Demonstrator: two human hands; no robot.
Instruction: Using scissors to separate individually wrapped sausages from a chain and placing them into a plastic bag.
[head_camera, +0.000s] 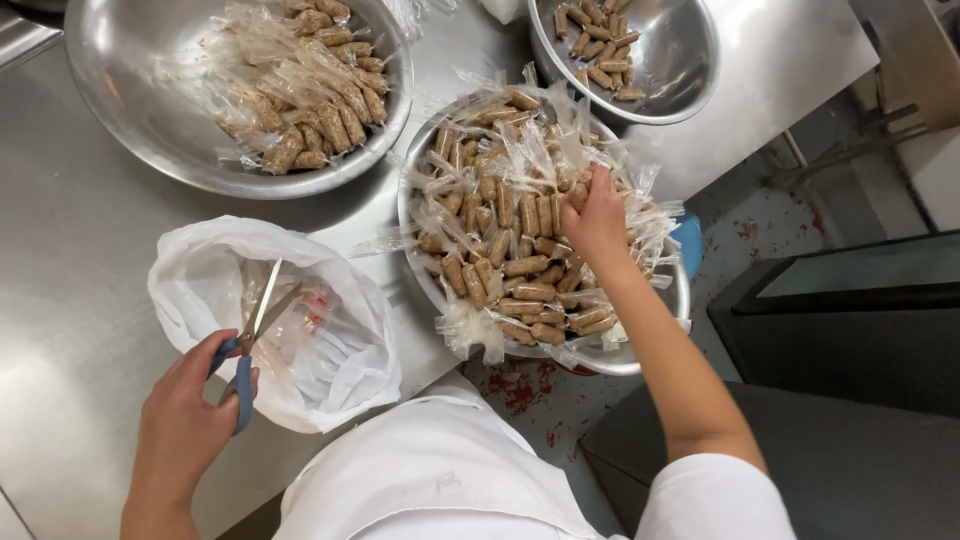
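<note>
White cloth on the person's chest (440, 470) fills the bottom of the view. Just above it, the left hand (185, 425) is curled around the blue handles of a pair of scissors (250, 340), with the blades a little open. The blades point over a thin white plastic bag (200, 260) lying on the shiny steel table (70, 250). Clear scraps of wrap sit inside that bag.

To the right, the right hand (597, 222) reaches into a big round steel bowl (640, 355) at the table's edge. Its fingers are bent down into a heap of small brown sausage sticks in clear wrappers (510, 250), seeming to pinch one, but the fingertips are hidden.

That bowl is still piled full, so most sticks look uncut. A second steel bowl (140, 120) at the top left holds a smaller pile of wrapped sticks. A third steel bowl (680, 60) at the top right holds only a few bare brown sticks (597, 50), so the unwrapping looks barely begun.
</note>
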